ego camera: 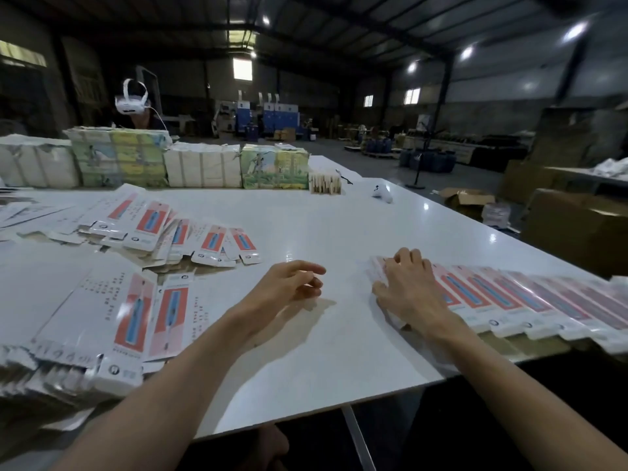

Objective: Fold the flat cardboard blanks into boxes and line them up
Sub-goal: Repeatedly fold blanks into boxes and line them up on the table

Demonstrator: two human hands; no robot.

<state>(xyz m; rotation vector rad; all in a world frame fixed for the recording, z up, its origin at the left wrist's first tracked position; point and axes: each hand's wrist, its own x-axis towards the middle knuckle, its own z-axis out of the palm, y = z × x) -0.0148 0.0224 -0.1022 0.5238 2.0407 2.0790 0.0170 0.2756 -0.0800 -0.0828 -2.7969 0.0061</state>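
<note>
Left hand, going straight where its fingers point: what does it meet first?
Probably the right hand, which lies flat on the end box of the row. The left hand points rightward over bare table, with nothing between them. Height is unclear, so it might pass above.

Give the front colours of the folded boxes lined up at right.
The folded boxes show a red panel with a blue strip, white ends. Head view.

Row of boxes [503, 297] cut off at right edge, print on blanks [102, 311] illegible
</note>
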